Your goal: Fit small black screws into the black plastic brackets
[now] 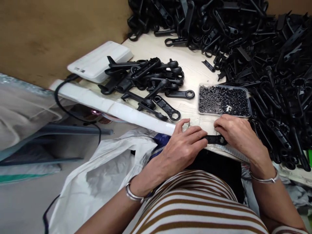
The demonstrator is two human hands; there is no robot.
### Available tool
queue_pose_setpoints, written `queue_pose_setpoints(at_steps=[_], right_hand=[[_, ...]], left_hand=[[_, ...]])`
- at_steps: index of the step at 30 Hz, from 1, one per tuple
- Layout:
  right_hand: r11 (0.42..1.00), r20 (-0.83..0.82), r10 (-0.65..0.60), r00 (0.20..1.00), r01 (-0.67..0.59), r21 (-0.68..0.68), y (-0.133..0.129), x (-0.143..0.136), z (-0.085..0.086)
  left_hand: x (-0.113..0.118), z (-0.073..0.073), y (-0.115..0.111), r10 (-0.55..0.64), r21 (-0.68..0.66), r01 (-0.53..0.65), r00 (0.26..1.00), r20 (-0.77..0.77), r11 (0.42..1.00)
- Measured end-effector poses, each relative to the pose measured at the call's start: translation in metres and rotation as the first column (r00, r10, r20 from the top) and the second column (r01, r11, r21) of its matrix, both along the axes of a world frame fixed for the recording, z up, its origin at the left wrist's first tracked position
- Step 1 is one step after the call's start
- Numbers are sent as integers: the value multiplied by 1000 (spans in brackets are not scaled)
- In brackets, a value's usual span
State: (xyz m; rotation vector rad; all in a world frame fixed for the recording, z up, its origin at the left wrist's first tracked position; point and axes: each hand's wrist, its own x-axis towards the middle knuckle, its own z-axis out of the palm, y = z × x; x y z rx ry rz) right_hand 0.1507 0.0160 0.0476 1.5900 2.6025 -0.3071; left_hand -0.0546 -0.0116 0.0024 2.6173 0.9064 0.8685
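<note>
Steadying a black part point(214, 139) at its left end, we have our left hand point(187, 143) half curled onto it!
Our right hand point(235, 131) has thumb and finger pinched together at its other end, and whether something tiny sits between them, we can't tell; just beyond those fingers lies our clear box point(249, 103) of small pieces point(212, 99), with loose black parts point(148, 76) beyond our left fingers.

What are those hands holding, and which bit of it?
The left hand holds a black part by one end. The right hand is at the other end; its grip can't be told.
</note>
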Motion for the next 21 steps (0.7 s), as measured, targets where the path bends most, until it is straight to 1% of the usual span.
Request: queue_pose_setpoints(at_steps=[1,3,4,5,6,7,9,10,11,12,13,15,17,21], right_hand=[[1000,-20,-3,1000,3,0,1,2,0],[998,-156,-44,987,49,27,-1,10,0],[993,-258,-93,962,108,46,-4,16,0],[981,-365,-159,917,190,48,-9,22,0],[960,-469,-235,852,279,25,-14,28,-1],[931,-557,-319,767,364,-31,-21,34,-2],[857,-675,-471,568,478,-195,-34,41,-4],[822,-706,-523,477,503,-269,-41,43,-6],[794,-726,-557,403,516,-323,-47,44,-9],[772,-741,-576,346,528,-354,-52,44,-11],[757,-750,-585,308,539,-369,-57,43,-13],[740,-764,-587,267,560,-373,-63,40,-18],[732,-778,-580,243,575,-366,-67,38,-20],[735,-803,-556,215,577,-355,-68,35,-21]], left_hand=[[0,0,0,0,-2,0,1000,4,1000],[1,2,1,0,-7,0,1000,23,1000],[3,4,2,1,-8,0,999,41,1000],[6,6,3,2,-8,-1,998,64,1000],[10,8,5,1,-12,0,996,85,1000],[15,11,7,-1,-20,3,995,102,1000],[28,16,13,-10,-52,15,995,94,999],[35,18,17,-13,-69,18,998,69,997],[43,19,20,-20,-88,22,1000,24,996],[51,20,23,-24,-98,21,1000,-21,995],[59,21,26,-27,-108,19,997,-68,994],[72,21,30,-29,-104,14,990,-139,995],[80,22,31,-38,-86,23,982,-184,996],[88,22,29,-69,-51,58,966,-248,997]])
